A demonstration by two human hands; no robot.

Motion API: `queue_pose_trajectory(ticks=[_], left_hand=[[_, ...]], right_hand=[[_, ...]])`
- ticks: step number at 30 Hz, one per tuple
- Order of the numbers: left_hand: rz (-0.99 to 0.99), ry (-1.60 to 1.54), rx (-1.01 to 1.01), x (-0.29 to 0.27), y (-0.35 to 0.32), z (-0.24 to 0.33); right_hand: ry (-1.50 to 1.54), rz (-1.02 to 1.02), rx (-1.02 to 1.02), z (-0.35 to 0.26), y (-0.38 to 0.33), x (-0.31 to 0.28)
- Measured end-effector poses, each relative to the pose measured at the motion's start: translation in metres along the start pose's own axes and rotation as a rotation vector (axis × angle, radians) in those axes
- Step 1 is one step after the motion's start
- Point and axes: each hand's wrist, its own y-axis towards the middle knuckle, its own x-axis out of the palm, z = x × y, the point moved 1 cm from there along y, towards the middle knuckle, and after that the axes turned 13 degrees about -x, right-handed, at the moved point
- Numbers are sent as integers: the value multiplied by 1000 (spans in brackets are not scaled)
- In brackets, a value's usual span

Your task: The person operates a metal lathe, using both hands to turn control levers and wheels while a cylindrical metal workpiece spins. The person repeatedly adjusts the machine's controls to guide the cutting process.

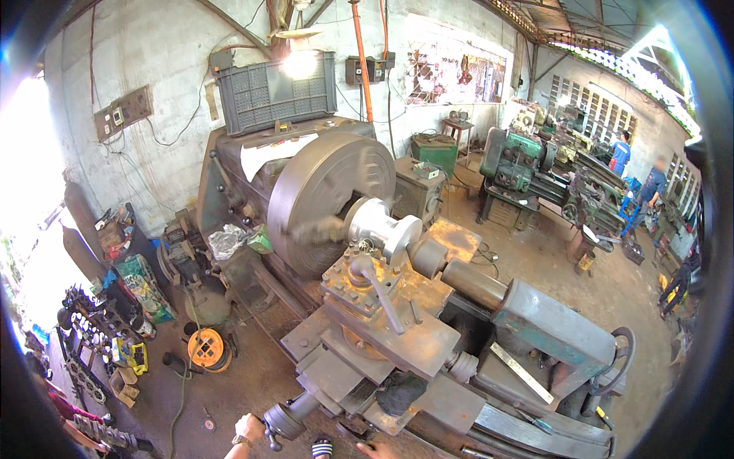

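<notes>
My left hand (248, 429), with a watch at the wrist, is curled at the crank handle (284, 422) on the near end of the lathe's cross slide. Part of my right hand (376, 450) shows at the lower edge, beside a dark handwheel (350, 431); most of its fingers are hidden. Beyond them, the large lathe chuck (331, 203) has blurred jaws, as if turning. A shiny round metal workpiece (386, 229) sits between the chuck and the tailstock (554, 321). The tool post (359, 287), with its clamping lever (380, 294), stands close in front of the workpiece.
A grey plastic crate (277, 93) rests on the headstock. An orange cable reel (209, 349) and machine parts lie on the floor at left. A flat metal bar (522, 372) lies by the tailstock. Green lathes (514, 164) and people (654, 183) are at far right.
</notes>
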Motion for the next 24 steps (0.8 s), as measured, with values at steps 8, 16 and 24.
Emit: queue_pose_trajectory(ticks=[8,16,24], left_hand=[[-30,87,50,5,6,-4],[-34,72,49,2,3,-2],[14,2,53,4,3,0]], right_hand=[[195,61,7,69,-6,30],[-133,175,79,-36,-23,-2],[-83,142,93,-34,0,6]])
